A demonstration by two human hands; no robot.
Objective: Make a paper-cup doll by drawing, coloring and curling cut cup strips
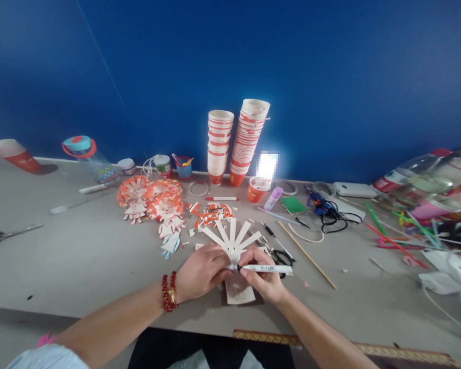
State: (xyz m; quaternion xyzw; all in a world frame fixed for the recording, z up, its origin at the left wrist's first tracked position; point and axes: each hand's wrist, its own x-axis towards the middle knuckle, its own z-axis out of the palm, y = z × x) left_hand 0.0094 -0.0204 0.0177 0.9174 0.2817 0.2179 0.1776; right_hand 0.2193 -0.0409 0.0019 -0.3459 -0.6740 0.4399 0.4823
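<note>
My right hand [267, 284] is closed around a white acrylic marker [269, 268] that lies nearly level, its end pointing left. That end reaches the fingertips of my left hand [202, 271]; I cannot tell whether a cap or a nib is there. The fingers of my left hand are curled over the edge of a white paper cutout [232, 237] with long strips fanned out at the top. Below both hands lies a pale card [240, 293] with a pencil-like drawing, partly covered.
Finished-looking orange and white paper figures [169, 205] lie left, beside orange scraps [215, 212]. Tall paper cup stacks [219, 148] stand at the wall. Right are black scissors [283, 258], a wooden stick [307, 256], a glue gun [325, 205] and plastic bottles [403, 174].
</note>
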